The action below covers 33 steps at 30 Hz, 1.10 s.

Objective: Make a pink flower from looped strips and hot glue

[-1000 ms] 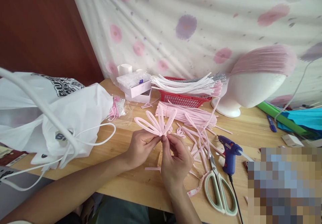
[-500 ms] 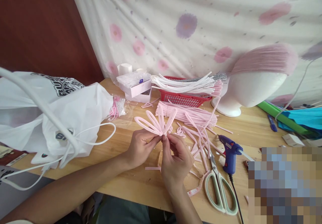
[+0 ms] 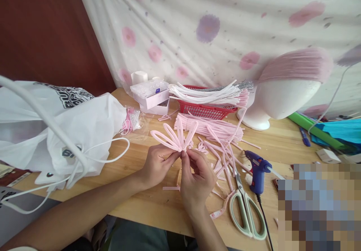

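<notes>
Several looped pink pipe cleaners, joined at the base into a pipe-cleaner flower, stand up between my hands with the loops fanned out. My left hand pinches the base from the left, its fingertips partly behind it. From the right, my right hand grips the same base, thumb in front and fingers curled. The exact joint is hidden by my fingertips. Just beyond lies a thick bundle of pink pipe cleaners, with loose bent pieces to its right. A short pink piece is on the table below my hands.
Scissors and a blue glue gun lie to the right, near a tape measure. Behind are a red basket, a white foam head and small boxes. White bags and a cable occupy the left.
Almost nothing differs. Both hands keep hold of the pipe-cleaner flower in the same place, and the view has shifted very slightly.
</notes>
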### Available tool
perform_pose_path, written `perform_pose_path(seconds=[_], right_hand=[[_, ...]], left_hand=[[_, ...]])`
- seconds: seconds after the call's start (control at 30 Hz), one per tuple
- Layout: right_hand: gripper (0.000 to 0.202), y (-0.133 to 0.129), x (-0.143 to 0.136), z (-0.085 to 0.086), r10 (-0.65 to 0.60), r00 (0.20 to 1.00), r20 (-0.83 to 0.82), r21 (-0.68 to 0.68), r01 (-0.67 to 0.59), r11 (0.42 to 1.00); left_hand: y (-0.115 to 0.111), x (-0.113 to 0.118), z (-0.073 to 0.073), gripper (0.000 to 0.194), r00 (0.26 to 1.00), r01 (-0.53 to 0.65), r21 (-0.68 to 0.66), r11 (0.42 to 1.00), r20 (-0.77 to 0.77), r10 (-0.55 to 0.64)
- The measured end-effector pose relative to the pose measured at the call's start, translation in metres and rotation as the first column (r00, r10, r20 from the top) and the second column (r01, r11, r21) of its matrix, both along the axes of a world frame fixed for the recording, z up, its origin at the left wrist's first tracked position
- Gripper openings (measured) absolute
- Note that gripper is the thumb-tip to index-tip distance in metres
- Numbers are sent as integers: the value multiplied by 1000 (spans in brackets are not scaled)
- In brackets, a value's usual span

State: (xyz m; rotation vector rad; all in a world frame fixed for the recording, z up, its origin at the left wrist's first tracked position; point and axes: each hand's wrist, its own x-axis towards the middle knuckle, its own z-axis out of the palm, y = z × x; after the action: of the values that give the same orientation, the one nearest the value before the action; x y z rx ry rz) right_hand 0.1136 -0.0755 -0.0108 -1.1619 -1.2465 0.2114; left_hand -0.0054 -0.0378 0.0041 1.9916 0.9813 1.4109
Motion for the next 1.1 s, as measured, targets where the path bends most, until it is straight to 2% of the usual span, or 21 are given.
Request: perform_pose_path(seconds=[0.5,0.93,1.1], right_hand=[[7,1,0,-1,-9,1000,5,9,9,1000],[7,0,-1,1,-13,1000,9,15,13,1000],[8,0,-1,-1,-3,1000,-7,1,3,1000]], left_hand=[[0,-1,-3,27,1000,5,3,1000,5,-5],[0,0,2,27,1000,3,0,1000,4,-3],[1,1,2,20,1000,17,7,1000,14,-17]])
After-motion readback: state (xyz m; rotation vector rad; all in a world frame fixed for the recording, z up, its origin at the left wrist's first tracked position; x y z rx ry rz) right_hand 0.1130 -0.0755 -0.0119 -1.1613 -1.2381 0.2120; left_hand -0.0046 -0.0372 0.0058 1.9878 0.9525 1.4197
